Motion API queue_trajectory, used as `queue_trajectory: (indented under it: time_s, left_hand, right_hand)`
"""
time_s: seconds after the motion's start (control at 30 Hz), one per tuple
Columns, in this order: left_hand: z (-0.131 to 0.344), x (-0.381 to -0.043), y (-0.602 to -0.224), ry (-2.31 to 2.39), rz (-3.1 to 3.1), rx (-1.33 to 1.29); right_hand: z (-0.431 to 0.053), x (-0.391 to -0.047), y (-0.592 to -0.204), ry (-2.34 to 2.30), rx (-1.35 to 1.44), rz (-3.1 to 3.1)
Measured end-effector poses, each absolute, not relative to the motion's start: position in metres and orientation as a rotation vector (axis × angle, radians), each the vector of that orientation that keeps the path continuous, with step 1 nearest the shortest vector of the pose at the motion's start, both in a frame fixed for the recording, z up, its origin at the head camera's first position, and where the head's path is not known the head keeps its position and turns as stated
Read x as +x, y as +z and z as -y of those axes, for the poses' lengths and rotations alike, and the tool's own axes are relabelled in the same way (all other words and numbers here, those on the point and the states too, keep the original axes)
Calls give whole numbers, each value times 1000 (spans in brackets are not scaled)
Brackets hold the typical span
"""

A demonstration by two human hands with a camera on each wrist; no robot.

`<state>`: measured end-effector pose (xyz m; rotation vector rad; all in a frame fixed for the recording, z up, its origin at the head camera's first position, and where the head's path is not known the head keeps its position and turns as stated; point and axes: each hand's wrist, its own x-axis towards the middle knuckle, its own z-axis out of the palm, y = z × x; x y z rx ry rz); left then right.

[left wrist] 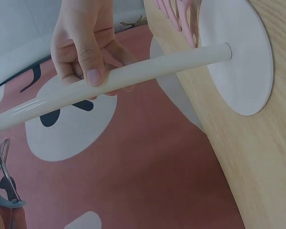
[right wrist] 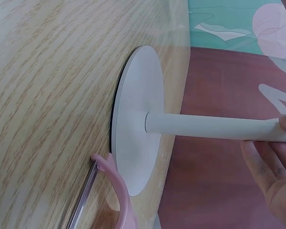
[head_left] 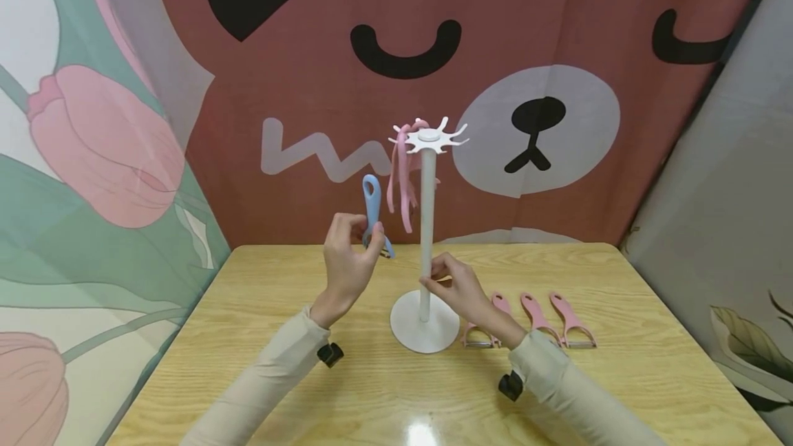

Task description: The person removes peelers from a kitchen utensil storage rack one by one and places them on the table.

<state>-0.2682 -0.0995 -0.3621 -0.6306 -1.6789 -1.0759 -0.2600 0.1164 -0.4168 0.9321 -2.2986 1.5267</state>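
Observation:
My left hand [head_left: 348, 263] pinches a blue peeler [head_left: 372, 202] near its head, with the holed handle pointing up and the blade end down. It is held in the air left of a white stand [head_left: 427, 226]. Low on the stand's pole, my right hand [head_left: 460, 289] grips between thumb and fingers; the right wrist view shows this grip above the round base [right wrist: 138, 124]. Pink peelers [head_left: 403, 177] hang from the left side of the star-shaped hook top [head_left: 429, 135]. Part of the blue peeler's head [left wrist: 9, 202] shows at the left wrist view's lower left edge.
Three pink peelers [head_left: 560, 315] lie in a row on the wooden table [head_left: 266, 336], right of the base; my right forearm partly covers them. One pink peeler head [right wrist: 119, 183] lies close beside the base. A printed curtain [head_left: 297, 88] hangs behind the table.

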Motion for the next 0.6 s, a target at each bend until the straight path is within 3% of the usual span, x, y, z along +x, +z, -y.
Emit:
queue_trajectory:
  time_s: [0.6]
  left_hand:
    - [107,-267,-372,-1082,1733,-605]
  right_hand:
    - [-114,-249,-403,1502,931,2300]
